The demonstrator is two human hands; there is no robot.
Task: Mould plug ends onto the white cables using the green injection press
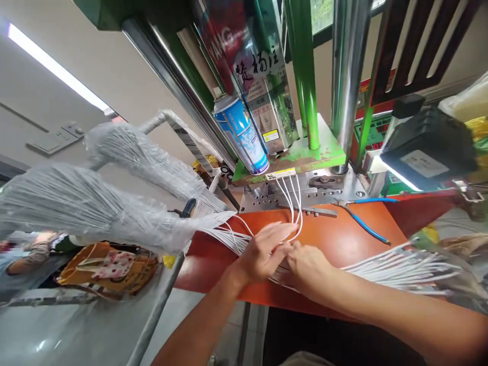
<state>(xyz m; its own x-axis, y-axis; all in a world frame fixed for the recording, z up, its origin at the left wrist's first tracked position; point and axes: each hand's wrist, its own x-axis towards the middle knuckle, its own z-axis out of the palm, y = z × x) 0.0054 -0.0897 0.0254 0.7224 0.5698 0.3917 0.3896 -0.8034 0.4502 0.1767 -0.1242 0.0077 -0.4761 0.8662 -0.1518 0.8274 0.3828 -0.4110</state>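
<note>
Your left hand (263, 251) and right hand (308, 267) together, fingers pinching white wires (229, 239) above orange mat (335, 239). Few wire loops (294, 201) already run ahead of hands onto metal plate (259, 201). Most wires not on plate: loose wire ends (396, 269) right of hands, plastic-wrapped bundle (95, 208) left. Blue-handled pliers (366, 224) lie beyond right hand. Spray can (242, 134) stands beyond plate.
</note>
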